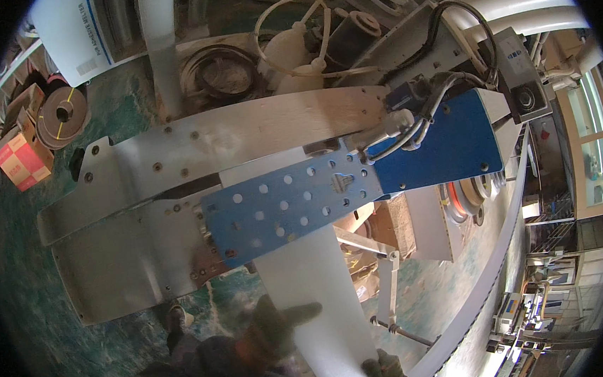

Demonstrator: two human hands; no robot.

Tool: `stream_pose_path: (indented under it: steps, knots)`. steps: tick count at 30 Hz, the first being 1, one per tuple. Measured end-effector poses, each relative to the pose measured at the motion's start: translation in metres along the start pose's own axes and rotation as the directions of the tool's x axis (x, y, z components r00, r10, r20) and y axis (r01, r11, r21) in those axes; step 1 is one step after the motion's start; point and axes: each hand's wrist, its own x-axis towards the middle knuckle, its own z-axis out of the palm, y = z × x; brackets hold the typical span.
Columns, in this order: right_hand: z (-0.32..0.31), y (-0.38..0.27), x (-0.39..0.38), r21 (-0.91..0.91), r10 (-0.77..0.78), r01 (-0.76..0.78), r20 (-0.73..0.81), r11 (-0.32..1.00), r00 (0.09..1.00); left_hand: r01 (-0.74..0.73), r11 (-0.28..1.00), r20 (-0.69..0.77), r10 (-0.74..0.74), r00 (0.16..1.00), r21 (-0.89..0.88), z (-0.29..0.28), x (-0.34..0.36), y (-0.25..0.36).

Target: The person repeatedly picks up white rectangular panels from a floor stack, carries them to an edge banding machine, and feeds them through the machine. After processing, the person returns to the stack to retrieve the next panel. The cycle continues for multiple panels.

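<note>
My left hand [274, 332], in a dull green glove, is at the near left part of a long white board [307, 266], with at least one finger stretched out over it. My right hand [385, 373], also gloved, is closed on the board's lower right edge. The board's far part passes under a blue perforated plate [280, 183] on a machine with a steel bed [123, 266], a steel guard rail [254, 125] and a blue housing [439, 142]. Metal fittings and hoses [389, 132] run above the plate.
Cardboard boxes [24, 153] and tape rolls [62, 119] lie at the far left. A control box [523, 82] hangs at upper right. A jointed metal arm [391, 288] and a long curved rail [479, 281] are on the right. My foot [177, 319] shows below the bed.
</note>
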Motion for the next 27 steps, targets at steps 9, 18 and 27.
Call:
stream_pose_path:
  steps: [9,18,27]
  knots:
    - [-0.010,0.007,0.005,-0.015,-0.020,0.020,-0.037,1.000,0.999,-0.572,0.760,0.101,0.572,0.814,0.309,0.007,0.026,-0.025]
    - [-0.029,0.001,0.021,0.012,-0.063,0.064,-0.040,0.998,0.997,0.019,0.997,0.047,-0.022,0.999,0.068,0.025,0.027,-0.010]
    - [-0.062,0.027,0.040,-0.020,-0.155,0.155,0.011,0.988,0.988,0.313,0.889,0.037,-0.319,0.947,-0.333,0.060,0.061,0.028]
